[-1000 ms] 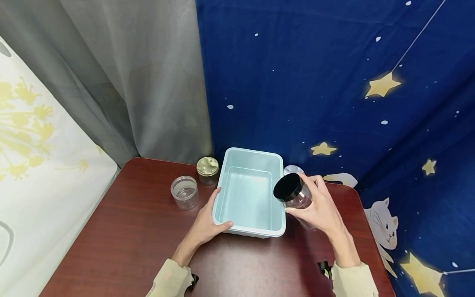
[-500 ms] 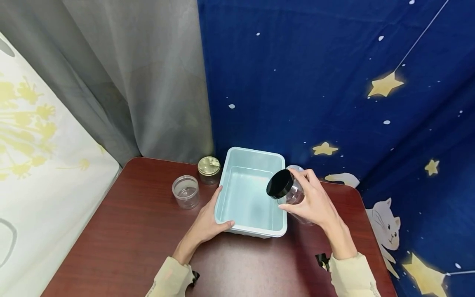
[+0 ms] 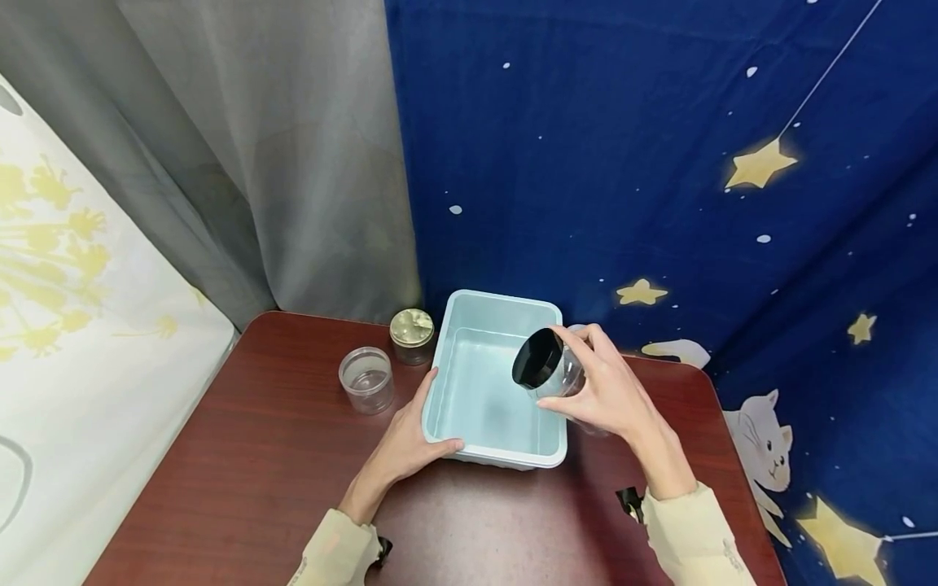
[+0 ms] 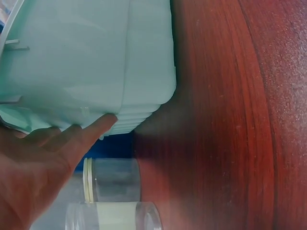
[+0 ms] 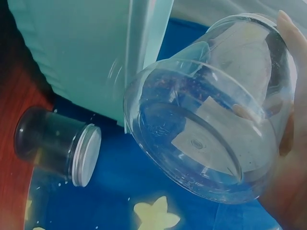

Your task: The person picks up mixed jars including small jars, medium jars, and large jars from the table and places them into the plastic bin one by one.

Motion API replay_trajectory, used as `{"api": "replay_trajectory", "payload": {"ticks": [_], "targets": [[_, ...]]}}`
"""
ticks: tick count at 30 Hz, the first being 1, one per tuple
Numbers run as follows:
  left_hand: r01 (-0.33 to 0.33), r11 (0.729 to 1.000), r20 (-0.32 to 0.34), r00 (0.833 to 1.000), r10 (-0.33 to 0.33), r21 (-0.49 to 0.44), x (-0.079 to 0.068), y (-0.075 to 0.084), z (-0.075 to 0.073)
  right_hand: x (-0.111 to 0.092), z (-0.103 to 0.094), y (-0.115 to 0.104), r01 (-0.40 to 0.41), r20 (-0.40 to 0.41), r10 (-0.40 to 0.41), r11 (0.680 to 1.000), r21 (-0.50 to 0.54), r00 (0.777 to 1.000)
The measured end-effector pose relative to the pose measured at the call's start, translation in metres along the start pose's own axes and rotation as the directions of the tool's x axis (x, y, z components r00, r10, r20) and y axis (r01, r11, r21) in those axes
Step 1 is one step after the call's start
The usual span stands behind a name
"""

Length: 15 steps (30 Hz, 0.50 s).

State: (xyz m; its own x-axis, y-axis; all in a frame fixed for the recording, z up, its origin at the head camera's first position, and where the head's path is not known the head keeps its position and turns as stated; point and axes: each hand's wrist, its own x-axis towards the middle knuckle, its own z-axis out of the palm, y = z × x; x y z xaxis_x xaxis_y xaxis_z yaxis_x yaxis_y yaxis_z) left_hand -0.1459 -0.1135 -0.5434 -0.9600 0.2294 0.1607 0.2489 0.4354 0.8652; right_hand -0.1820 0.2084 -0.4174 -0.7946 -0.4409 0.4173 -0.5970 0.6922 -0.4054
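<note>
1. Gripping the clear jar (image 3: pixel 571 375) just below its black lid (image 3: pixel 537 358), my right hand (image 3: pixel 614 396) spreads thumb and fingers nearly the full breadth of the body, one to each side.
2. I hold it tilted, lid toward ten o'clock, at the three-o'clock side of the blue bin (image 3: pixel 506 458); the lid end overlaps the inside as seen from my head. Whether jar touches rim, I cannot tell.
3. It should handle light for its bulk: I see nothing inside. I take the wall for stiff plastic, smooth enough to slip, so the upper body under the lid seems a sound hold; squeezing hard could dent it.
4. My left hand (image 3: pixel 408 442) rests on the bin's seven-o'clock corner, fingers fairly straight along the outer wall, thumb at the near rim. The bin looks light and slightly flexible; that corner suits steadying.
5. On the table (image 3: pixel 256 456), an uncovered jar (image 3: pixel 366 382) stands at nine o'clock of the bin, a gold-lidded jar (image 3: pixel 412 334) at ten, and a silver-lidded jar (image 5: pixel 53 141) near two.
</note>
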Motion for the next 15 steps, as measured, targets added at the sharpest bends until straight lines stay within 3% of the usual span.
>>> {"api": "replay_trajectory", "payload": {"ticks": [5,15], "targets": [[0.011,1.000,-0.005,1.000,-0.011,0.027,0.001,0.002,-0.001,0.011,0.004,-0.006,0.045,0.022,-0.044,0.999,-0.027,0.999],[0.048,0.994,-0.031,0.998,-0.046,0.096,0.001,0.011,0.001,0.024,0.013,-0.016,0.061,0.086,-0.056,0.997,-0.055,0.995]]}}
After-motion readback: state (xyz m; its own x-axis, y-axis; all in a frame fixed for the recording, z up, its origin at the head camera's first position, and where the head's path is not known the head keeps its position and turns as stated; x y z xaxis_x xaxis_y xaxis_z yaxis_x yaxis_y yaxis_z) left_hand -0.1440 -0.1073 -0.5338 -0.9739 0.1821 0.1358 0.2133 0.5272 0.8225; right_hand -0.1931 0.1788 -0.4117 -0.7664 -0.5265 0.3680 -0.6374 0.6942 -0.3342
